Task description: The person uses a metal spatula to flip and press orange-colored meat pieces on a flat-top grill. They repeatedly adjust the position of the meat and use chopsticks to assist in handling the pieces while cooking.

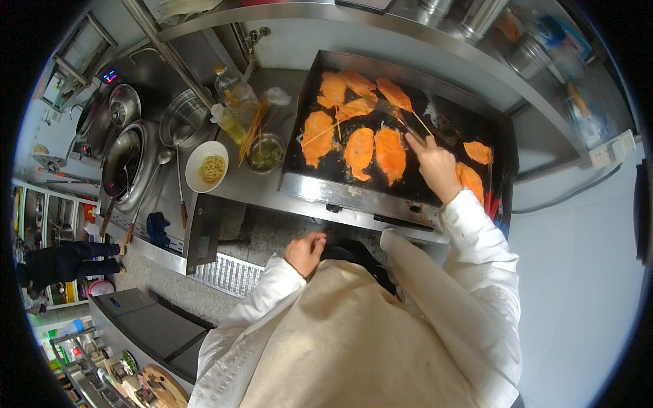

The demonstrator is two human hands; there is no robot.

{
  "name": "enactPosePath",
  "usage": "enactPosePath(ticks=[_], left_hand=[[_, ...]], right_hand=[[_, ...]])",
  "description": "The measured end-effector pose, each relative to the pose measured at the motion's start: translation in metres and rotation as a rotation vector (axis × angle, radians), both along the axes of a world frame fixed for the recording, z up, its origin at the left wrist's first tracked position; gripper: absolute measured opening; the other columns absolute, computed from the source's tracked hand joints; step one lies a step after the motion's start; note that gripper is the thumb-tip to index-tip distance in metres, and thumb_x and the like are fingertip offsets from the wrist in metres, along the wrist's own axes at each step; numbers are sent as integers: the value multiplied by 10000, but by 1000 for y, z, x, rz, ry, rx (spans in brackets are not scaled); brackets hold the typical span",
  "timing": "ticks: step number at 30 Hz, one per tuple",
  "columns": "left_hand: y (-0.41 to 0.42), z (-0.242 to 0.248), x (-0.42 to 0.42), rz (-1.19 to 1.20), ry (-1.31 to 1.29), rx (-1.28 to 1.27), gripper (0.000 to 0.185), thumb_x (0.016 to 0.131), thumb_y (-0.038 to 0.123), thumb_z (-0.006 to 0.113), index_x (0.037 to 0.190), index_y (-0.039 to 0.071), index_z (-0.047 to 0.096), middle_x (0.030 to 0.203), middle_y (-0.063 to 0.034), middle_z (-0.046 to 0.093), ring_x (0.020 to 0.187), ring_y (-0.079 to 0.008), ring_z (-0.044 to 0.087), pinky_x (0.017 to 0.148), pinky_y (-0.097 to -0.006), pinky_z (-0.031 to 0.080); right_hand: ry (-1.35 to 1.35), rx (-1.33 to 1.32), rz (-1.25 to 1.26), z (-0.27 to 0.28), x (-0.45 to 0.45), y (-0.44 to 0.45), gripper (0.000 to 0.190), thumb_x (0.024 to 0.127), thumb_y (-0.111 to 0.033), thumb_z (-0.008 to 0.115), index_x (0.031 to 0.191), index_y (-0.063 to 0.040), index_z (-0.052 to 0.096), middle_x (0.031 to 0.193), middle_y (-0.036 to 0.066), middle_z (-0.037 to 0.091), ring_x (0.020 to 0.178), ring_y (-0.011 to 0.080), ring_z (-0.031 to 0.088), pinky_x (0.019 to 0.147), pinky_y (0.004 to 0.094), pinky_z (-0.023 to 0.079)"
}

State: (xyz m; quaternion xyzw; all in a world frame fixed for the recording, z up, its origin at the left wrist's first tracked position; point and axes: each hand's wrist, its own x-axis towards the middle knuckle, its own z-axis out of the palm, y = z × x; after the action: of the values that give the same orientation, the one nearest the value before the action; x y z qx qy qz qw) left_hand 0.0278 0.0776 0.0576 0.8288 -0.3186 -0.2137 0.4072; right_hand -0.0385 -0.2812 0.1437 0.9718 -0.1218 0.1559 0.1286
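My right hand point(436, 166) reaches over the flat-top griddle point(334, 186) and grips the handle of a metal spatula point(416, 134). The spatula's blade points up and left, among the orange marinated meat fillets at the back. Some fillets have wooden skewers in them, such as the back fillet point(394, 94) and the left fillet point(317, 135). Two more, a middle fillet point(359, 152) and its neighbor point(390, 153), lie side by side nearer the front. Below the griddle's front edge, my left hand point(305, 253) is held at my waist with curled fingers; nothing shows in it.
Left of the griddle stand a white bowl of noodles point(208, 168), a container of chopped greens point(266, 152), wooden skewers point(255, 125) and oil bottles point(229, 123). Farther left is a wok point(121, 158). A steel shelf point(306, 13) runs overhead. Another person point(66, 265) stands far left.
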Motion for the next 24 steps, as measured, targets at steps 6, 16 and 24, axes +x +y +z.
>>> enactPosePath(ticks=[6,16,24], left_hand=[[-2,24,18,109,-134,36,196,900,222,603,990,66,681,783,-164,678,674,-316,665,621,-413,518],[-50,58,39,34,-185,-39,185,904,215,599,990,70,677,781,-157,677,646,-309,658,617,-392,513],[-41,40,25,43,-135,32,181,906,187,605,999,48,674,752,-162,674,667,-285,674,611,-358,515]], right_hand=[[-155,377,-114,18,-12,-9,594,844,-52,611,1403,-152,434,897,172,592,695,375,617,600,440,510],[-48,406,-126,-28,17,-15,512,841,-116,631,1333,-122,490,966,141,623,737,382,629,644,449,517],[89,352,14,10,-30,-32,535,804,-73,657,1314,-158,520,975,122,639,730,332,653,619,412,533]])
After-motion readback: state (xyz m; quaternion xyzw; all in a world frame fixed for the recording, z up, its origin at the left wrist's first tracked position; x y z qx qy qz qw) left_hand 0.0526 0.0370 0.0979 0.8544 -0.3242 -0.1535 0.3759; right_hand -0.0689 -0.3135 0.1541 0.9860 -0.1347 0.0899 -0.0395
